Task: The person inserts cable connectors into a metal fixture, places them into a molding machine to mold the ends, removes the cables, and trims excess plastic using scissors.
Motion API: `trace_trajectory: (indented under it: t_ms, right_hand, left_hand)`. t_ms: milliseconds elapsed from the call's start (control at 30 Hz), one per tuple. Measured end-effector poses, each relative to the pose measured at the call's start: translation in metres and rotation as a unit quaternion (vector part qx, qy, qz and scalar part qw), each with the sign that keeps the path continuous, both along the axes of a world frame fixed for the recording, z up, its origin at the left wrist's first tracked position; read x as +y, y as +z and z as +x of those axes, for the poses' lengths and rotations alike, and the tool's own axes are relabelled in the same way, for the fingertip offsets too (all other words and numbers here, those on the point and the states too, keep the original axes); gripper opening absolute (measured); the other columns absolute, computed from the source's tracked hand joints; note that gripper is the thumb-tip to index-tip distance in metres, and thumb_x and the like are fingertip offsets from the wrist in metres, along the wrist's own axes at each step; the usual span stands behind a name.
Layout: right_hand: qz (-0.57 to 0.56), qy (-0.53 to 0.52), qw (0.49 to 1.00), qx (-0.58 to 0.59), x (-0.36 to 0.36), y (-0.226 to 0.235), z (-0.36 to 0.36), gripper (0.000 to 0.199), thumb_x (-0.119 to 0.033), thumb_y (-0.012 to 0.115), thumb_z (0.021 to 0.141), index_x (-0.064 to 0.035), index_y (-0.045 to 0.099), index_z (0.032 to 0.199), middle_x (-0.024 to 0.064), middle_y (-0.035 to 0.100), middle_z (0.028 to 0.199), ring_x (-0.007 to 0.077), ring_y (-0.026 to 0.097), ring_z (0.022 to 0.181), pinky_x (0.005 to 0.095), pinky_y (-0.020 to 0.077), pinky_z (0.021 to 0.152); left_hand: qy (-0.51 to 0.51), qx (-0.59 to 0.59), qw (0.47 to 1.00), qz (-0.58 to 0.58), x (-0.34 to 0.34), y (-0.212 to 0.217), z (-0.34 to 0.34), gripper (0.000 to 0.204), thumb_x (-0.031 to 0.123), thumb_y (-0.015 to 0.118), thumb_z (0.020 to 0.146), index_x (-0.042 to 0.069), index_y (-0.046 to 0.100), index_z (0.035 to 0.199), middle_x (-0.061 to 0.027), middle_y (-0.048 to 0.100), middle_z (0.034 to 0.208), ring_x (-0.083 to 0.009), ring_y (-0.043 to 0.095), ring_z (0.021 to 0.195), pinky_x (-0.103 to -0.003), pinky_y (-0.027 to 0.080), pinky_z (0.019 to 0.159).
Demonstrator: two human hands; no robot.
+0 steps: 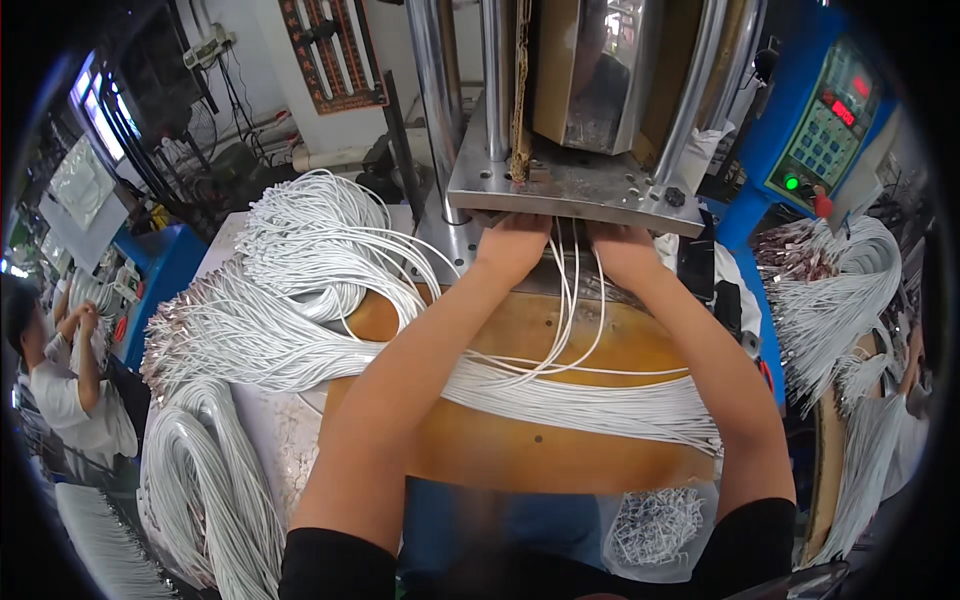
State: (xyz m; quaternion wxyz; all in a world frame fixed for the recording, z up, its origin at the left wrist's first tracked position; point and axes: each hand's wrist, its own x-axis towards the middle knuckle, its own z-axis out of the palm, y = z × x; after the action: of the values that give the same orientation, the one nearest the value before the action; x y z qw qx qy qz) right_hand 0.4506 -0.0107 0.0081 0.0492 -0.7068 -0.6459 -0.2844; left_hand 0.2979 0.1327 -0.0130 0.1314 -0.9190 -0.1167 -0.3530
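Both my hands reach in under the thick metal plate [590,205] of a press. My left hand [512,248] is at the plate's left part and my right hand [625,255] is a little to its right. The plate hides the fingers of both, so their grip does not show. Several thin white cables [566,290] run up between the hands and vanish beneath the plate. Their other ends curve down to a flat bundle of white cables [580,405], which lies across a brown board [480,455] below my forearms.
Big heaps of white cable [310,240] with metallic ends fill the left table, and more cable [830,290] hangs at the right. A blue control box [825,130] stands at the upper right. A bag of small white parts [655,530] sits near my lap. Another person [75,400] works far left.
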Motion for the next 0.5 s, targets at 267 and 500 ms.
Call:
trace_trajectory:
  t_ms: [267, 500]
  right_hand:
    - [0.046, 0.175, 0.369, 0.912, 0.002, 0.017, -0.024, 0.033, -0.005, 0.052, 0.09, -0.0056, 0.053, 0.123, 0.0171, 0.054, 0.124, 0.0291, 0.053, 0.116, 0.0441, 0.0421, 0.102]
    - [0.323, 0.261, 0.018, 0.91, 0.071, 0.033, -0.049, 0.026, -0.025, 0.054, 0.094, -0.0101, 0.056, 0.116, 0.008, 0.062, 0.114, 0.0271, 0.06, 0.103, 0.0417, 0.0512, 0.094]
  left_hand:
    - [-0.218, 0.083, 0.944, -0.234, -0.097, 0.047, -0.141, 0.034, 0.016, 0.064, 0.077, -0.004, 0.058, 0.105, -0.0197, 0.058, 0.113, -0.0355, 0.053, 0.112, -0.044, 0.041, 0.098]
    - [-0.251, 0.182, 0.934, -0.178, -0.137, 0.048, -0.215, 0.044, 0.028, 0.073, 0.075, -0.001, 0.06, 0.106, -0.0174, 0.058, 0.119, -0.0326, 0.052, 0.117, -0.044, 0.039, 0.102]
